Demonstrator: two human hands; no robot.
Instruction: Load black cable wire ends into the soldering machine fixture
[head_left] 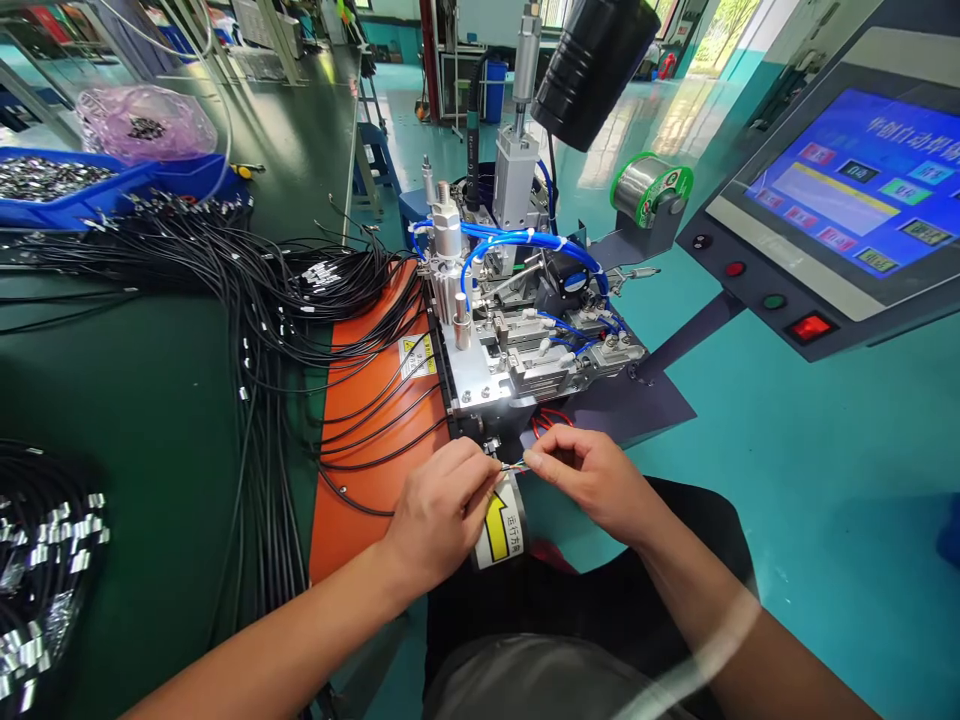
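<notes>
My left hand [450, 505] is closed on the end of a black cable [365, 508], which trails back to the left over the orange plate [352, 545]. From its fingertips thin coloured wires [514, 466] stick out to the right. My right hand [589, 475] pinches those wires between thumb and forefinger. Both hands are just in front of the soldering machine [480, 385], above a round end piece with a yellow arrow [497, 530]. Several more black cables [382, 425] lie side by side on the orange plate and run to the machine's edge.
A control screen [847, 190] juts in at the right. A solder spool [651, 190] sits behind the machine. Bundled black cables [225, 270] cover part of the green table [150, 390]. Blue bins [75, 210] hold small metal parts. More metal-ended cables [45, 560] lie at left.
</notes>
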